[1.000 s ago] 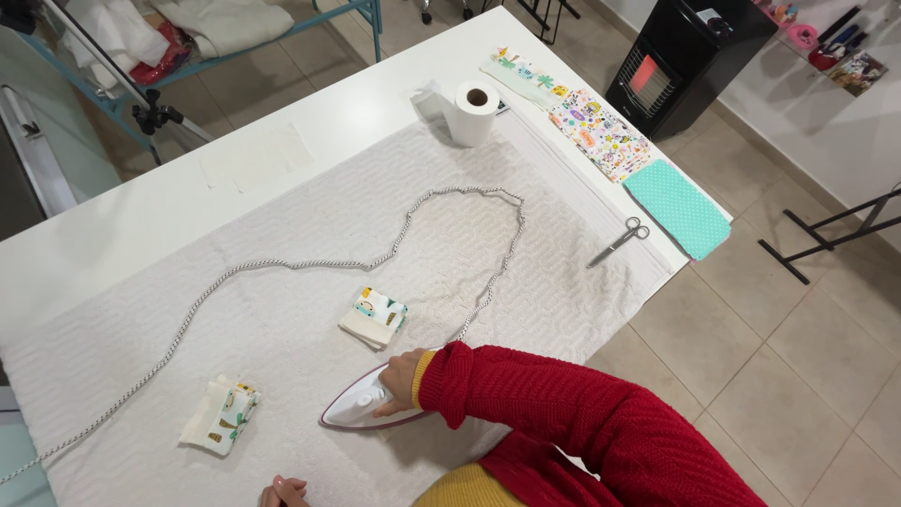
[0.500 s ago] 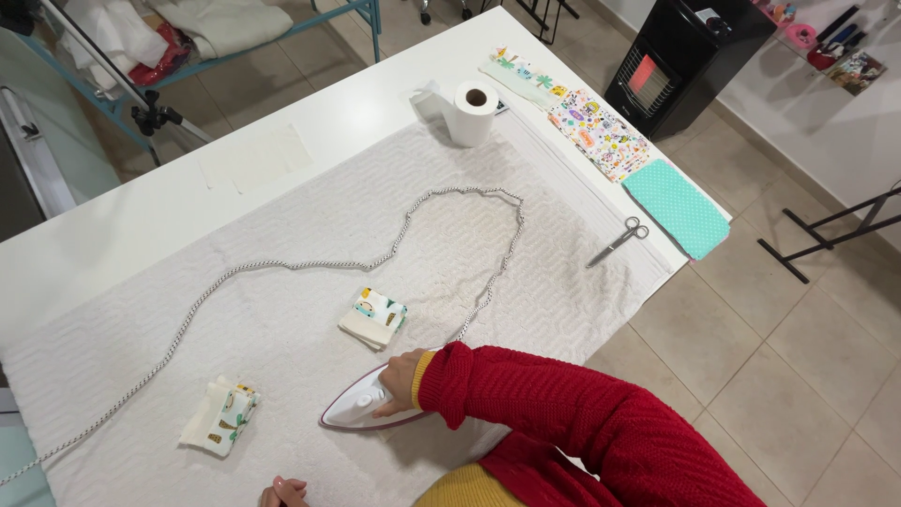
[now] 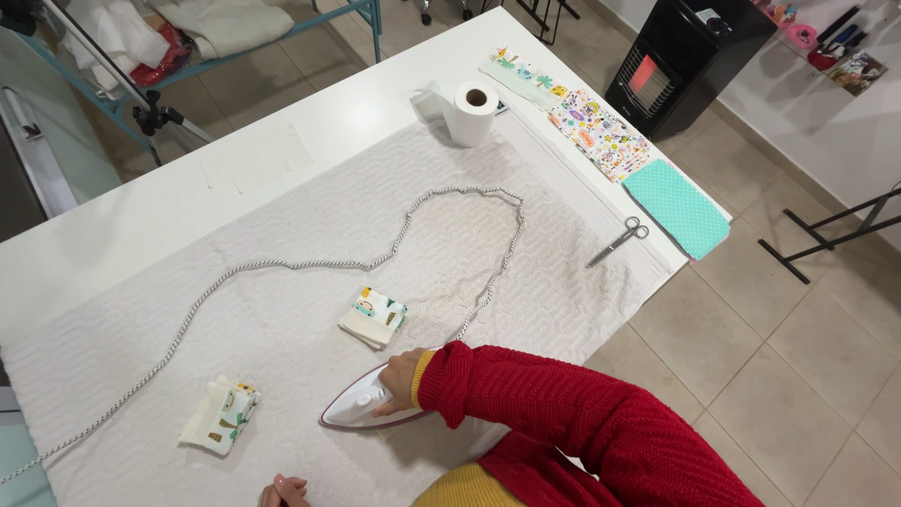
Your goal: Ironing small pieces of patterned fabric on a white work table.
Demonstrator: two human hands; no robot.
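My right hand [image 3: 398, 377], in a red sleeve, grips a white iron [image 3: 357, 407] that rests flat on the white textured cloth [image 3: 310, 235] near the table's front edge. The iron's braided cord [image 3: 282, 266] loops across the cloth and runs off to the left. A small folded printed fabric piece [image 3: 373, 316] lies just beyond the iron. Another folded printed piece [image 3: 220, 416] lies to the left. Only the fingertips of my left hand [image 3: 284, 490] show at the bottom edge, resting on the cloth; they hold nothing that I can see.
A paper towel roll [image 3: 471, 112] stands at the far side of the white table [image 3: 141, 211]. Scissors [image 3: 618, 241] lie at the right edge, beside patterned fabric strips [image 3: 596, 131] and a mint dotted fabric [image 3: 677, 206]. A black heater [image 3: 685, 52] stands on the tiled floor.
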